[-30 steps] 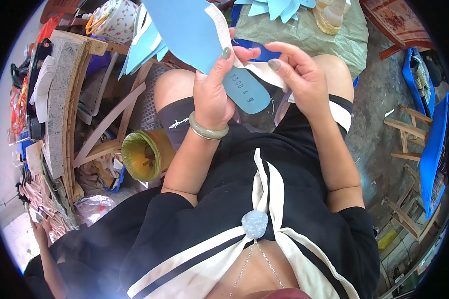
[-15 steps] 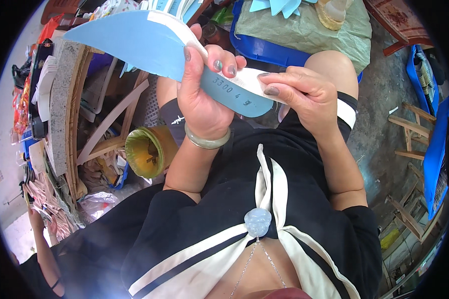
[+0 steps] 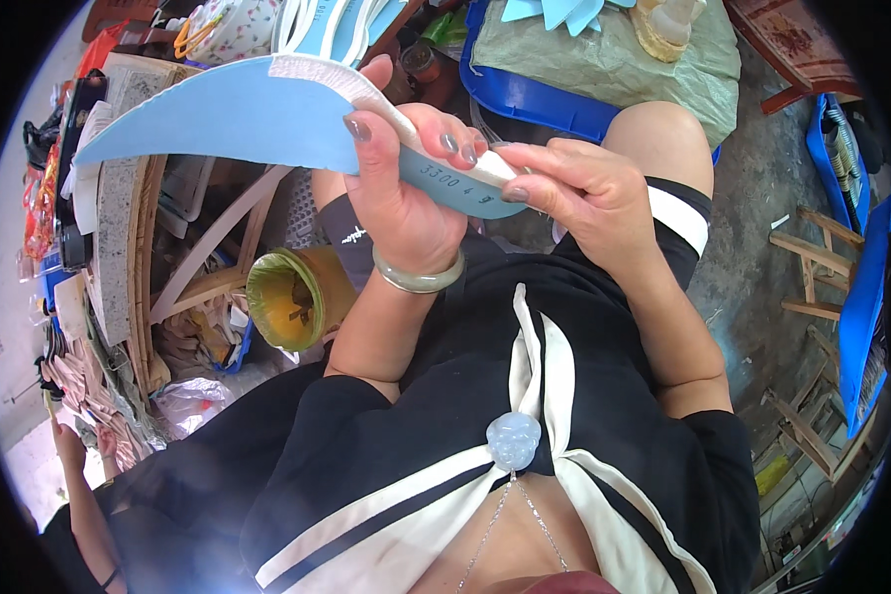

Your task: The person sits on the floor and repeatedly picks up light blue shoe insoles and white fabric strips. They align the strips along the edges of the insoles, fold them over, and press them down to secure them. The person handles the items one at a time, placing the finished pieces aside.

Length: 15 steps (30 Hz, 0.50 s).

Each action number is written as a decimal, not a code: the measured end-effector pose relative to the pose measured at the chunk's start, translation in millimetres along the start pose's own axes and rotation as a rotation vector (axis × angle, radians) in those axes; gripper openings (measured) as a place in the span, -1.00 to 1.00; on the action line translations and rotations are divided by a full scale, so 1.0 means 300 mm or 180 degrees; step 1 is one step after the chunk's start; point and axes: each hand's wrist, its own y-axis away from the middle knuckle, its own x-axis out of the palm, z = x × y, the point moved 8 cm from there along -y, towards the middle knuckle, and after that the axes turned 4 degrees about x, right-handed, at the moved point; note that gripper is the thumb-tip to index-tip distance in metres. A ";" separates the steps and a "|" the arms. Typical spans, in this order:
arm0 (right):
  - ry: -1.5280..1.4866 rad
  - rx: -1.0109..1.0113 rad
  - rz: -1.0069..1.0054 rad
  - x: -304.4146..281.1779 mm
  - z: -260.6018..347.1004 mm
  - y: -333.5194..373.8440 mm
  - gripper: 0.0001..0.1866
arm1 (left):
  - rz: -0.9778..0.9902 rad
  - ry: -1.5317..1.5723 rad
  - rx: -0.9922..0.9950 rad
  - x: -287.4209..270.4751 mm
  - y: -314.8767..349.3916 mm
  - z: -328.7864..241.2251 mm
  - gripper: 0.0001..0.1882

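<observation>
A blue shoe insole (image 3: 228, 114) is held up in front of me, its long pointed end to the left. My left hand (image 3: 406, 198) grips it around the middle, thumb on the blue face and fingers over the far edge. Along that far edge runs a white strip (image 3: 312, 69), from mid-length toward the rounded right end. There, my right hand (image 3: 589, 193) pinches the strip and the insole's edge between thumb and forefinger. The fingers hide part of that end.
More white-edged blue insoles (image 3: 332, 30) lie at the top. Loose blue pieces (image 3: 564, 12) and a glue-stained container (image 3: 668, 30) rest on a green sack (image 3: 604, 69) over a blue crate (image 3: 525, 104). Left are a lined bin (image 3: 267, 292) and another person's hand (image 3: 67, 445); right, wooden frames (image 3: 812, 257).
The insole has shifted left and tilted, so its blue face looks narrower at the rounded end. My right fingers have moved slightly left along the edge, still pinching.
</observation>
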 end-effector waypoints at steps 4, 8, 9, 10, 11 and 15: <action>0.0695 -0.0417 -0.0156 -0.004 0.020 -0.022 -0.77 | 0.0141 -0.0238 -0.0046 -0.038 -0.006 0.048 -0.28; 0.1353 -0.0628 -0.0463 -0.073 -0.001 -0.028 -0.77 | 0.0582 -0.0650 -0.1049 -0.099 0.003 0.182 -0.14; 0.1546 -0.0551 -0.0273 -0.093 0.012 -0.039 -0.78 | 0.1330 -0.1748 -0.1745 -0.152 0.045 0.203 -0.22; 0.1786 -0.0626 -0.0197 -0.105 0.014 -0.046 -0.78 | 0.2096 -0.2831 -0.2415 -0.206 0.097 0.230 -0.29; 0.2040 -0.0658 -0.0134 -0.118 0.004 -0.049 -0.77 | 0.2348 -0.3518 -0.1793 -0.149 0.081 0.182 -0.33; 0.2588 -0.0962 0.0255 -0.052 0.047 -0.074 -0.75 | 0.2698 -0.5243 0.1084 0.150 0.001 -0.005 -0.44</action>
